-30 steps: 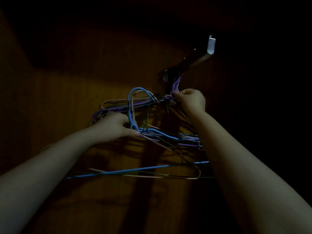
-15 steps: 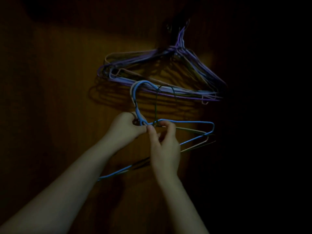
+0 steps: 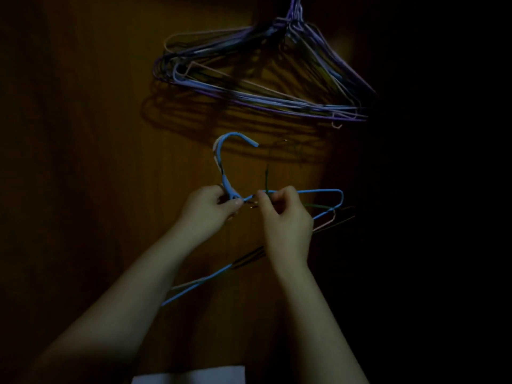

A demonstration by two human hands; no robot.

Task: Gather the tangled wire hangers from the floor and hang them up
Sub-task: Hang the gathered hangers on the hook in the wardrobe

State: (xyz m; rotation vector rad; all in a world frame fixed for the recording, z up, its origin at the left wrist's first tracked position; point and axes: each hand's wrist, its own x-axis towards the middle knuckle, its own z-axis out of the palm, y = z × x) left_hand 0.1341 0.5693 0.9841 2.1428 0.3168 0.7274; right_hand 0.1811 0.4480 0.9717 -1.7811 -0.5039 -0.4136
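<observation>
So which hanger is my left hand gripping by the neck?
The blue hanger: the left hand grips the neck below its hook, while the thin green hanger rises at the right hand.

A purple-toned bunch of wire hangers [image 3: 263, 87] hangs far, up top. Nearer, a blue hanger [image 3: 318, 191], hook up, is tangled with a few thin dark ones.

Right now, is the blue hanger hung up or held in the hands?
Not hung. The blue hanger has its hook free, below the hung hangers; left hand and right hand grip its wire.
</observation>
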